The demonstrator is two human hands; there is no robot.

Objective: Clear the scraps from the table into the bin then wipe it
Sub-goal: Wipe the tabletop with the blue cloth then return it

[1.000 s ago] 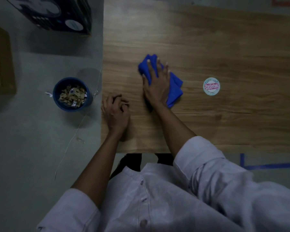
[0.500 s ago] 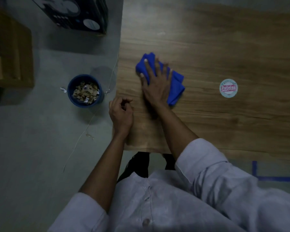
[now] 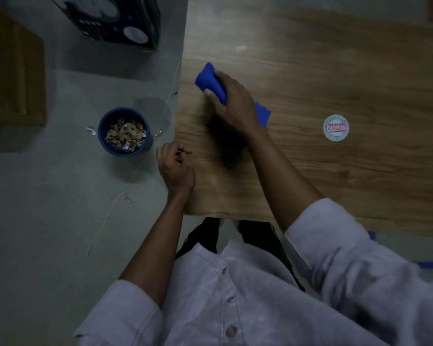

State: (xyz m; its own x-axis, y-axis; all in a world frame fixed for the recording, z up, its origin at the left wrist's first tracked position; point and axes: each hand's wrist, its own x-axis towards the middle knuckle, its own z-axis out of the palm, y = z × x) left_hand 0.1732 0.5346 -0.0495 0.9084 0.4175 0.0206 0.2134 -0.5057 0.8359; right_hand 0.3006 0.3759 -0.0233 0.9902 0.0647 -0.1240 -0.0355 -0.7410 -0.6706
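Far to the left of your left hand (image 3: pixel 176 168), a brown box (image 3: pixel 15 78) sat on the floor. Nearer that hand, still on its left and a little further from you, stood the blue bin (image 3: pixel 125 153). It was full of scraps (image 3: pixel 125 136). One small white paper bit (image 3: pixel 91 131) lay on the floor just beside the bin, on the side away from your hand.

Your left hand rested at the left edge of the table (image 3: pixel 335 71). Its fingers were curled in, and I could see nothing in it.

Further from you and to the right of that hand, your right hand (image 3: pixel 231 101) was over the table top. It gripped the blue cloth (image 3: pixel 211 81), with your fingers and thumb curled round it. One end of the cloth stuck out past your fingertips. A corner showed on the right of your wrist.

Well to the right of your right hand, a round sticker (image 3: pixel 336 127) with red letters lay flat on the table.
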